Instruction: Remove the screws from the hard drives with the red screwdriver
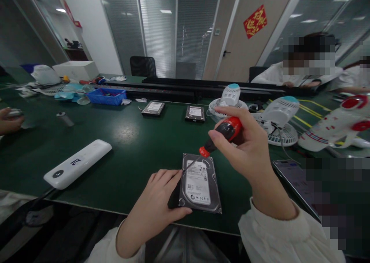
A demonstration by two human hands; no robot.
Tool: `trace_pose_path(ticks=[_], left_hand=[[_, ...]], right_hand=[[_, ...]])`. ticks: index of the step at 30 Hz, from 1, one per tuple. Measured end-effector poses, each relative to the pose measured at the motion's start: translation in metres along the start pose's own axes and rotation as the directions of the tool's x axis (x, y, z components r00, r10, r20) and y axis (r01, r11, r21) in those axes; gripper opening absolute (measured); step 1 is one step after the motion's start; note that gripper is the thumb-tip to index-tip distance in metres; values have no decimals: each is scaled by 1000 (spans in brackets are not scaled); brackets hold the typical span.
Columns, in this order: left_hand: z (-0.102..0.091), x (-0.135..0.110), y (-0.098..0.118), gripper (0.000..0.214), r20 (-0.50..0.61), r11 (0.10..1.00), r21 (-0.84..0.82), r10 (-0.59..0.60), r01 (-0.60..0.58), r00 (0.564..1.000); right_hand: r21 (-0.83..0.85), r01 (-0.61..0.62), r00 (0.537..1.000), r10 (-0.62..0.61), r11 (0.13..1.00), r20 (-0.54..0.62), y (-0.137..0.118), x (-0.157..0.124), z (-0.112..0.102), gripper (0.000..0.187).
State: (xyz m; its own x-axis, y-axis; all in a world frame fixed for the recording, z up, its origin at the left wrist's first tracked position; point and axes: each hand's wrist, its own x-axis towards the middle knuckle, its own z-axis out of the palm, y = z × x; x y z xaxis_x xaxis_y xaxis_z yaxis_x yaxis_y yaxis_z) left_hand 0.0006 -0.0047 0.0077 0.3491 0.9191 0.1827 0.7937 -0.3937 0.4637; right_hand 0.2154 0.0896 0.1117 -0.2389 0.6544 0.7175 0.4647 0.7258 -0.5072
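A silver hard drive with a white label lies near the front edge of the green table. My left hand grips its left side, thumb under the near corner and fingers curled on the top edge. My right hand is closed round the red and black handle of a screwdriver. The thin shaft slants down to the left and its tip meets the drive's upper left corner, beside my left fingertips.
A white power bank lies at the left. Two more hard drives rest farther back, with a blue tray, small white fans, and a phone at the right. Other people sit across; another person's hand shows far left.
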Motion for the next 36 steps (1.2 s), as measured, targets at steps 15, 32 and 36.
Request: trace_pose_path(ticks=[15,32,36], left_hand=[[0,1,0,77,14,1000,4,-13,13,1000],[0,1,0,78,19,999,32,3,-3,1000],[1,0,-2,77,5,999,39,18,-18,1000]], right_hand=[[-31,39,997,-37,999,67,3,2,-8,47],[-96,33,997,-40,995,-70,8,3,-5,28],[-57,24,998,-28,998,-56,12,3,-4,20]])
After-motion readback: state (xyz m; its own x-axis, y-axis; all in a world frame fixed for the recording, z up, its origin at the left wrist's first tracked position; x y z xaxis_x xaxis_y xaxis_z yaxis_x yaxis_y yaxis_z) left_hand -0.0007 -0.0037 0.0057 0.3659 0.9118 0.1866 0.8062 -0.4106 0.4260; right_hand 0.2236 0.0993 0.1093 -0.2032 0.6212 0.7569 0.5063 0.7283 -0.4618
